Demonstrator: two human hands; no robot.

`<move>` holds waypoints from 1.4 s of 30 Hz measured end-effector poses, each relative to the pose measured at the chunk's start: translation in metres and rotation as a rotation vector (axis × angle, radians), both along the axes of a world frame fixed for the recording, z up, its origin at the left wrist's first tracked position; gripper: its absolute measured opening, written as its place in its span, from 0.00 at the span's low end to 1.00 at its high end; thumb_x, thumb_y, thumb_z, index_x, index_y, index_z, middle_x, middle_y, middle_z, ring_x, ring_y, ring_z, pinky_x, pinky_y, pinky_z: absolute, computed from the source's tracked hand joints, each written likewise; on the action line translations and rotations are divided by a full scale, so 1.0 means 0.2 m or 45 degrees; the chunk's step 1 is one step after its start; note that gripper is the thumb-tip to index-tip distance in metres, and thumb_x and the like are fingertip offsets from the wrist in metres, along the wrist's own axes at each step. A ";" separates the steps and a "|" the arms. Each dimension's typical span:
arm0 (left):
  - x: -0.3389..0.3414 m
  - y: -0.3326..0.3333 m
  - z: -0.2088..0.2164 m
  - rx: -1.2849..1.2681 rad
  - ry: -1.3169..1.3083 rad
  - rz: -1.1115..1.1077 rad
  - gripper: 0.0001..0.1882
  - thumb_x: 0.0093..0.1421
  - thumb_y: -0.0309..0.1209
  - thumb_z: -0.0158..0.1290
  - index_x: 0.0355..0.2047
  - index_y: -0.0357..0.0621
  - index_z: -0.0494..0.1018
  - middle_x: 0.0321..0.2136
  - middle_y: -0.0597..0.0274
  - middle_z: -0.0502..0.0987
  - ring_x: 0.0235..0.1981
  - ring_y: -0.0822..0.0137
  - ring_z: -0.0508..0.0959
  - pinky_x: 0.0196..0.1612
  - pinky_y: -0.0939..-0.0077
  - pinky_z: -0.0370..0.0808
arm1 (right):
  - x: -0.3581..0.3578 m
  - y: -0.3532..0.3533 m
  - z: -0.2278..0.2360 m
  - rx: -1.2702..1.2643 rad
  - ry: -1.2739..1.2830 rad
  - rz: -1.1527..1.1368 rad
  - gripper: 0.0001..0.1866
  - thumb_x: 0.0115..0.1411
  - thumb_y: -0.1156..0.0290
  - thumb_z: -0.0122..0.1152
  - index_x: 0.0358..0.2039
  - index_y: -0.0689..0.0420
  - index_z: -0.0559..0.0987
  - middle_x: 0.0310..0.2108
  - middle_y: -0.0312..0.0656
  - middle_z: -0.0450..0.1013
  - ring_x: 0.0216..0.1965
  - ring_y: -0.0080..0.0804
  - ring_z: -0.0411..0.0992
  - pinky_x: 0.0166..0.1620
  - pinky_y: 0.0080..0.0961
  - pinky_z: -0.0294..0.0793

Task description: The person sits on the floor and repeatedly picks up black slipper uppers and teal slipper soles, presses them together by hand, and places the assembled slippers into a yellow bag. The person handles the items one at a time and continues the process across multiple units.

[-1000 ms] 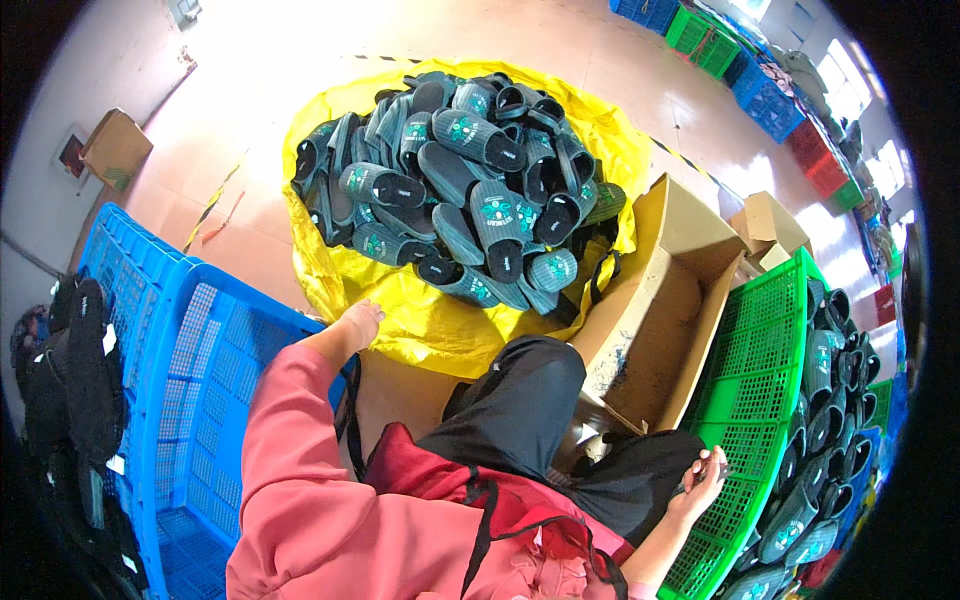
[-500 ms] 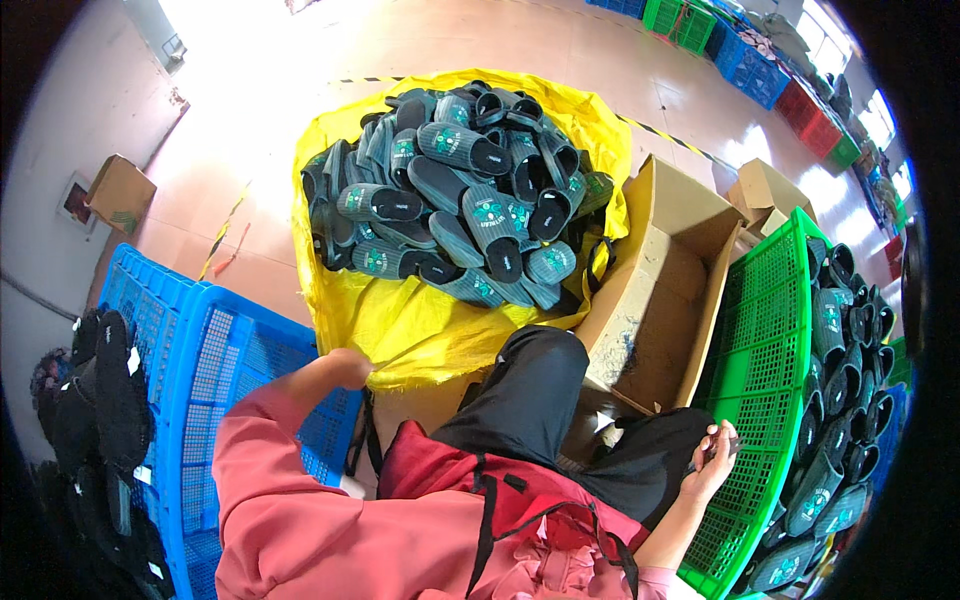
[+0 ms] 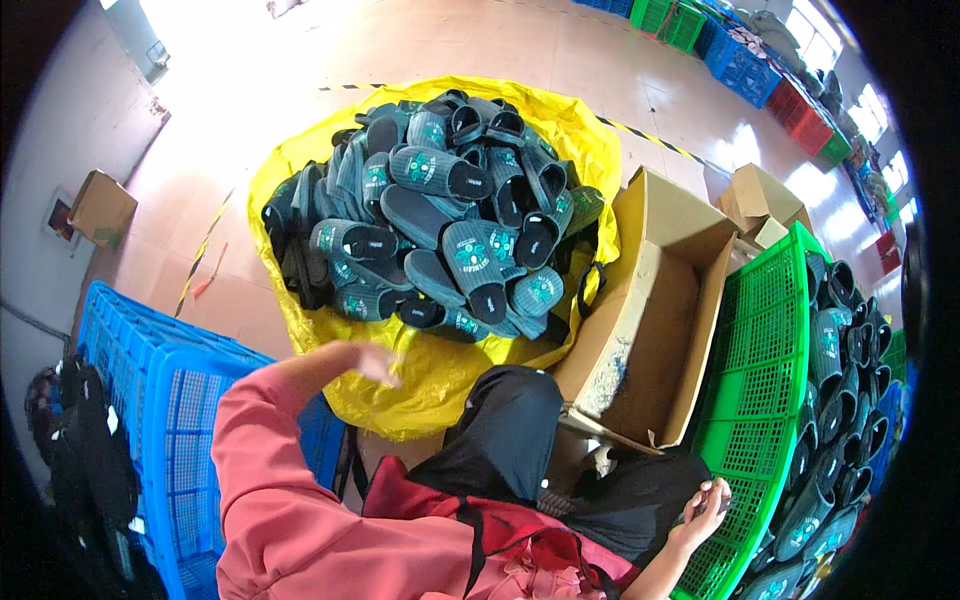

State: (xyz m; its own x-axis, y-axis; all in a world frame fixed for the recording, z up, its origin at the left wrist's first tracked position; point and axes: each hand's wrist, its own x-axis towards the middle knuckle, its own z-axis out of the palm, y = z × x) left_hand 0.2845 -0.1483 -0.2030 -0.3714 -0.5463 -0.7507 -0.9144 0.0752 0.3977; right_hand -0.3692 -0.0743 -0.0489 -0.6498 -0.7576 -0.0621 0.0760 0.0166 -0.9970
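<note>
A large heap of grey-green ribbed slippers [image 3: 430,170], with dark insoles and green prints, lies on a spread yellow woven sack [image 3: 385,405] ahead of me. My left hand [image 3: 376,363] hovers over the sack's near left part, short of the heap. Motion blurs its fingers, and nothing shows in them. Beside my knee and the green crate [image 3: 745,440], my right hand [image 3: 706,510] is closed round a small dark object, mostly hidden by the fingers.
Blue crates [image 3: 185,400] stand on my left, with dark slippers [image 3: 95,440] beyond them. An open cardboard box [image 3: 668,350] sits between the sack and the green crate. More slippers [image 3: 835,440] fill the far right. A smaller carton [image 3: 765,205] stands behind.
My left hand has let go of the sack's near edge and moved slightly right over it. The view has shifted a little. My right hand still grips the small dark object.
</note>
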 end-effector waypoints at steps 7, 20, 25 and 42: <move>-0.03 -1.16 0.33 -1.442 -0.750 -0.230 0.31 0.59 0.37 0.52 0.63 0.49 0.63 0.67 0.53 0.56 0.70 0.49 0.47 0.66 0.36 0.48 | 0.06 -0.13 -0.04 0.029 0.067 0.005 0.10 0.65 0.64 0.57 0.43 0.53 0.75 0.28 0.33 0.73 0.15 0.10 0.60 0.11 0.08 0.47; 0.14 -1.93 -0.31 -1.135 -1.064 0.195 0.33 0.66 0.33 0.43 0.70 0.64 0.48 0.70 0.51 0.50 0.69 0.46 0.53 0.63 0.33 0.55 | 0.17 -0.39 -0.10 0.358 0.199 -0.151 0.09 0.65 0.61 0.57 0.38 0.51 0.74 0.27 0.32 0.71 0.15 0.11 0.60 0.11 0.09 0.45; 0.48 -1.83 -0.29 -1.139 -1.084 0.273 0.34 0.64 0.29 0.43 0.70 0.66 0.49 0.68 0.61 0.56 0.66 0.47 0.60 0.62 0.51 0.65 | 0.09 -0.37 -0.12 0.339 0.194 -0.024 0.10 0.65 0.62 0.56 0.40 0.53 0.74 0.28 0.32 0.72 0.14 0.10 0.58 0.10 0.09 0.43; 1.01 -0.36 -0.91 -1.133 -0.989 0.551 0.37 0.61 0.25 0.44 0.70 0.65 0.50 0.69 0.69 0.55 0.65 0.49 0.61 0.64 0.63 0.64 | 0.05 -0.39 -0.15 0.334 0.143 -0.070 0.11 0.66 0.62 0.55 0.45 0.52 0.75 0.31 0.29 0.69 0.20 0.09 0.58 0.14 0.07 0.48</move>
State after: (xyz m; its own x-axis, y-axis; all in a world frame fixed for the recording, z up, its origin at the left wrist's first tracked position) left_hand 0.4864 -0.2198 -0.3847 0.3382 -0.9411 0.0001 -0.9007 -0.3238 -0.2896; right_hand -0.3594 -0.1527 -0.0791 -0.7033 -0.6885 -0.1769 -0.0266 0.2742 -0.9613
